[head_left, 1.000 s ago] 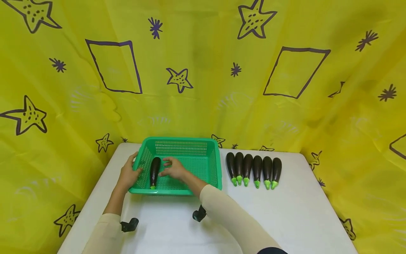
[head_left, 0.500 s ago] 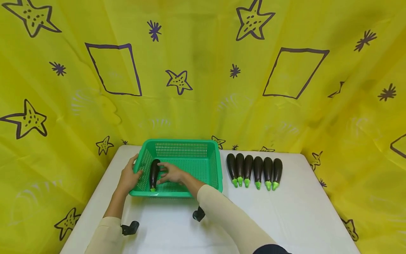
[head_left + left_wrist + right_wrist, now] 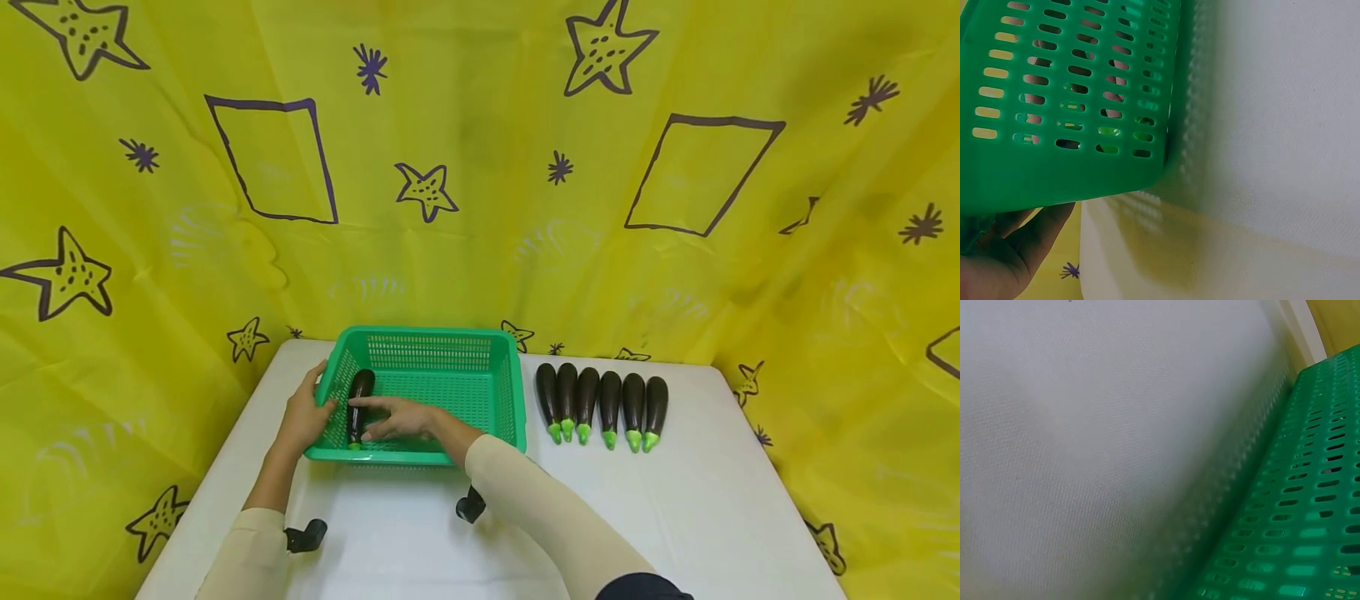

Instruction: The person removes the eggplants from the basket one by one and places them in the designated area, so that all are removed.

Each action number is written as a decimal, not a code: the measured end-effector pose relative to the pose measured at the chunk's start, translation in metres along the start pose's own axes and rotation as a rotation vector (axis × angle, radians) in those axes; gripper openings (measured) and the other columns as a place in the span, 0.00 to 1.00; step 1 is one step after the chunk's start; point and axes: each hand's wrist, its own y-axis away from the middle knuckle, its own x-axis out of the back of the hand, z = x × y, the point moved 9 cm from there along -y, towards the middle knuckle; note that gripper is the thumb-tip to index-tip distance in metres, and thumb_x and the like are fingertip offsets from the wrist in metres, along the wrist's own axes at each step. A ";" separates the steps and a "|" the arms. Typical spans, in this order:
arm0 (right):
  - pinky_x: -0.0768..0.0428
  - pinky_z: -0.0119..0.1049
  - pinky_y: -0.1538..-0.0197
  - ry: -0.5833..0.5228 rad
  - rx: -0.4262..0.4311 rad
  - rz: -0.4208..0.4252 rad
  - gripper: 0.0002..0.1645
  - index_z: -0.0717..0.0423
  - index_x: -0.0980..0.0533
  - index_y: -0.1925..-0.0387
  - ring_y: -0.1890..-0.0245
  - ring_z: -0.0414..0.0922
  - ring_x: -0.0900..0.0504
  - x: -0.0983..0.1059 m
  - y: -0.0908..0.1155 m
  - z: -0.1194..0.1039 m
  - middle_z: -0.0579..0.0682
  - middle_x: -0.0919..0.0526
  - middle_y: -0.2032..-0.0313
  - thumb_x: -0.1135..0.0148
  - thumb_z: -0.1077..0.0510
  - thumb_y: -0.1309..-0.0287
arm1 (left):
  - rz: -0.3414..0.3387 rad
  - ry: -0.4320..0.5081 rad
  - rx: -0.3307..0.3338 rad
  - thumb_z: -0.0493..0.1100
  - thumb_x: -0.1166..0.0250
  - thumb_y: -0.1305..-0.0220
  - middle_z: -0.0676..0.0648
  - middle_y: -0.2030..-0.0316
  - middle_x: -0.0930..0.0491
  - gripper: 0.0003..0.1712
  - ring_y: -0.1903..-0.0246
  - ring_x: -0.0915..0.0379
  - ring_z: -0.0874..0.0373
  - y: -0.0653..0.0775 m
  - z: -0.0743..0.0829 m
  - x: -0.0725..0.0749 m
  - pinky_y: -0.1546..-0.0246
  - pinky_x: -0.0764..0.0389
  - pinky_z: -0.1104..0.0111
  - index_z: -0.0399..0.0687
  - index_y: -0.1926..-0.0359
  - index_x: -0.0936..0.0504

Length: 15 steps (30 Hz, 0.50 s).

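A green plastic basket [image 3: 450, 457] stands on the white table, with one dark eggplant [image 3: 362, 385] lying lengthwise along its left side, green stem end toward the front. My left hand [image 3: 303, 421] grips the basket's left rim, thumb inside and fingers outside. In the left wrist view, that hand [image 3: 1000, 265] shows at the lower left beside the slotted basket wall [image 3: 1060, 178]. My right hand [image 3: 405, 418] reaches over the front rim, its index finger stretched across the eggplant and thumb beside it. The right wrist view shows slotted basket wall [image 3: 1310, 462], with the hand itself out of sight.
Several more eggplants [image 3: 632, 408] lie in a row right of the basket, green ends toward the front. A yellow curtain [image 3: 480, 250] with drawn stars hangs behind the table [image 3: 720, 500]. A black wrist mount [image 3: 471, 505] hangs below the right forearm.
My right hand has moved left onto the eggplant in the basket, and the eggplant has shifted slightly left, nearer the side wall. The left hand has stayed on the rim.
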 end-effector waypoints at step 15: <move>0.18 0.40 0.52 -0.128 0.210 0.482 0.22 0.63 0.23 0.35 0.48 0.56 0.18 0.042 0.009 -0.013 0.61 0.20 0.44 0.38 0.68 0.28 | 0.003 -0.008 0.021 0.29 0.43 0.27 0.18 0.33 0.34 0.44 0.37 0.31 0.24 0.001 -0.001 0.000 0.43 0.28 0.35 0.36 0.17 0.52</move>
